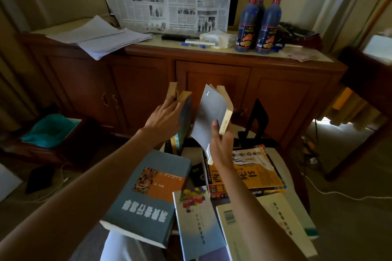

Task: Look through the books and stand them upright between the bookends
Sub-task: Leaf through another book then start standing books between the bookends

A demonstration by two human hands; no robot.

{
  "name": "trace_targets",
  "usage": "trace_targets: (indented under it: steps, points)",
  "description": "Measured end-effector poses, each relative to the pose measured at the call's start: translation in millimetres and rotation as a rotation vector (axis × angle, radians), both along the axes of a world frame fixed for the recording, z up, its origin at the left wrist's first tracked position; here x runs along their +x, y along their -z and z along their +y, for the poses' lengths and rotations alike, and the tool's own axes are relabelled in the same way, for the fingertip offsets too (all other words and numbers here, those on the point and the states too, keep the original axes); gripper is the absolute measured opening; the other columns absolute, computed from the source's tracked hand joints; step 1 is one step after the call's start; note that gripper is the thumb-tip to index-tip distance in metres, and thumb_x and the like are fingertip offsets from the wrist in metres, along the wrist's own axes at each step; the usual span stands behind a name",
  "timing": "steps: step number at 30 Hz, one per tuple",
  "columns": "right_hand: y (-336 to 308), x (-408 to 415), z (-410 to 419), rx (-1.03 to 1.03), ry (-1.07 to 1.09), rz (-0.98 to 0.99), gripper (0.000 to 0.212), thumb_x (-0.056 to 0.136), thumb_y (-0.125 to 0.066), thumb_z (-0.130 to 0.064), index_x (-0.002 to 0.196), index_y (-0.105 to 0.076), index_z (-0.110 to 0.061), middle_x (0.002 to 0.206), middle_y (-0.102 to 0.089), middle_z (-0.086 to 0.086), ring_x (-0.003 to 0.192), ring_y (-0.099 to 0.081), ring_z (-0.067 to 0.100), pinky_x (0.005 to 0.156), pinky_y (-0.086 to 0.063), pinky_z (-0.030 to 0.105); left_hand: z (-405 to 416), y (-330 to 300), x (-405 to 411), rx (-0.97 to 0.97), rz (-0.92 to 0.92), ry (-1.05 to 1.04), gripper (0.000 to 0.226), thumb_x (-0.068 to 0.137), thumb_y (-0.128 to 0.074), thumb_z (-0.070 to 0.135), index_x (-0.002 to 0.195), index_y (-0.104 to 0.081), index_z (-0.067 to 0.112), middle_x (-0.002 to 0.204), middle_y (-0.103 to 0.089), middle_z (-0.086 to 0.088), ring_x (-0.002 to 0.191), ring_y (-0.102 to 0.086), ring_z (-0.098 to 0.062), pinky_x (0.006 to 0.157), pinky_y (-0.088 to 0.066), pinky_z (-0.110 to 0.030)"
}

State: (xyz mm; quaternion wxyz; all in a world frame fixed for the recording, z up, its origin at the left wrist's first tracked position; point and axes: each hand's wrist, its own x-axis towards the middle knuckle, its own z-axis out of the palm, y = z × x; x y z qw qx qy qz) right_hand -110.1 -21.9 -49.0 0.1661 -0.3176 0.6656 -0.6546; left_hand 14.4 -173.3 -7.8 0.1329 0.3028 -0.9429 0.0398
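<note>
above the small round table (282, 154), near its far edge, we hold a grey-covered paperback (212, 116) in our right hand (220, 146), thumb pressed on the cover and fingers curled round the lower corner by the spine, its pages fanning a little at the top. our left hand (164, 118) steadies the standing books (182, 110) just left of it, fingers reaching over their top edges and into a gap between them, so it grasps them rather than lying flat. a black bookend (257, 122) stands at the far right of the table, apart from the raised book; the left bookend we cannot see. nearer to us lie a thick blue-grey book (146, 201), a pale blue book (197, 224), a white book (265, 229) and a yellow book (254, 169) on a small stack, all flat and still to be stood up. we judge the paperback light and limp, its cover smooth enough to slide, so a hold low along the spine should keep it shut. the thick blue-grey book looks heavy and stiffer and would likely want a grip across the spine, perhaps with both hands.
</note>
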Motion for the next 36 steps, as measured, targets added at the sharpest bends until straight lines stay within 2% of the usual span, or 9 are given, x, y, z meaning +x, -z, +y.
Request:
trace_targets:
  steps: [4, 7, 11, 13, 16, 21, 27, 32, 36]
  points:
    - [7.8, -6.9, -48.7, 0.003, -0.049, 0.002, 0.045, 0.101, -0.049, -0.035, 0.131, -0.051, -0.002, 0.106, -0.064, 0.007, 0.095, -0.064, 0.016, 0.072, -0.048, 0.014, -8.8, 2.2, -3.5, 0.034, -0.066, 0.062, 0.077, 0.092, -0.064, 0.030, 0.152, -0.022, 0.004, 0.162, -0.022, -0.013, 0.152, -0.003, -0.033, 0.116, -0.032, -0.052]
    - [17.2, -5.3, -72.8, 0.000, -0.137, 0.006, 0.038, 0.102, -0.049, -0.026, 0.134, -0.050, -0.006, 0.102, -0.061, -0.007, 0.092, -0.061, 0.001, 0.074, -0.048, 0.008, -9.9, -4.7, -5.7, 0.060, -0.066, 0.075, 0.085, 0.086, -0.072, 0.035, 0.150, -0.025, 0.004, 0.162, -0.017, -0.011, 0.151, -0.002, -0.029, 0.113, -0.035, -0.045]
    - [55.3, -0.1, -92.6, 0.180, -0.395, -0.018, 0.044, 0.094, -0.058, -0.036, 0.136, -0.052, -0.026, 0.102, -0.069, -0.012, 0.093, -0.066, 0.006, 0.082, -0.055, 0.030, -19.3, -10.7, -4.0, 0.087, -0.083, 0.028, 0.081, 0.077, -0.079, 0.038, 0.140, -0.038, 0.008, 0.152, -0.035, -0.008, 0.149, -0.009, -0.023, 0.102, -0.048, -0.045]
    - [61.7, -1.3, -91.2, 0.221, -0.506, -0.044, 0.055, 0.088, -0.063, -0.017, 0.139, -0.049, -0.028, 0.102, -0.066, -0.013, 0.089, -0.062, 0.005, 0.078, -0.053, 0.026, -26.0, -8.7, -0.2, 0.102, -0.080, 0.020, 0.085, 0.072, -0.082, 0.042, 0.138, -0.041, 0.009, 0.150, -0.037, -0.007, 0.149, -0.009, -0.021, 0.103, -0.049, -0.047]
    - [59.3, -16.1, -85.1, 0.352, -0.738, 0.064, 0.080, 0.083, -0.063, -0.005, 0.148, -0.030, -0.039, 0.123, -0.055, -0.007, 0.105, -0.056, 0.010, 0.078, -0.050, 0.021, -32.9, -5.5, 4.9, 0.092, -0.065, 0.032, 0.092, 0.066, -0.083, 0.050, 0.138, -0.043, 0.008, 0.144, -0.044, -0.006, 0.146, -0.014, -0.022, 0.103, -0.049, -0.045]
    - [61.3, -39.0, -92.1, 0.512, -0.866, 0.276, 0.083, 0.081, -0.078, -0.032, 0.145, -0.028, -0.049, 0.161, -0.020, -0.010, 0.142, -0.032, 0.014, 0.112, -0.032, 0.033, -32.7, -6.2, 0.8, 0.044, -0.044, 0.065, 0.097, 0.065, -0.083, 0.051, 0.142, -0.040, 0.010, 0.140, -0.046, -0.006, 0.140, -0.020, -0.024, 0.096, -0.053, -0.041]
    - [68.4, -31.6, -105.5, 0.491, -0.739, 0.323, 0.088, 0.082, -0.077, -0.034, 0.152, -0.025, -0.023, 0.150, -0.043, -0.001, 0.131, -0.047, 0.015, 0.097, -0.041, 0.024, -34.3, -8.3, 1.0, 0.016, -0.119, 0.090, 0.092, 0.075, -0.074, 0.054, 0.149, -0.037, 0.014, 0.145, -0.039, -0.007, 0.144, -0.014, -0.028, 0.100, -0.050, -0.042]
    - [72.0, -26.2, -104.5, 0.507, -0.675, 0.355, 0.090, 0.082, -0.077, -0.037, 0.153, -0.022, -0.024, 0.142, -0.053, 0.005, 0.122, -0.058, 0.022, 0.098, -0.052, 0.039, -26.7, -4.0, 1.1, -0.100, -0.107, 0.146, 0.088, 0.077, -0.074, 0.051, 0.148, -0.041, 0.011, 0.135, -0.046, -0.018, 0.138, -0.027, -0.038, 0.102, -0.047, -0.045]
    - [72.5, -23.3, -99.4, 0.507, -0.639, 0.398, 0.088, 0.085, -0.073, -0.038, 0.154, -0.019, -0.024, 0.131, -0.063, 0.000, 0.115, -0.062, 0.016, 0.092, -0.055, 0.034, -24.4, 0.0, -0.4, -0.108, -0.067, 0.178, 0.085, 0.074, -0.078, 0.047, 0.142, -0.048, 0.006, 0.129, -0.049, -0.019, 0.136, -0.031, -0.040, 0.103, -0.047, -0.051]
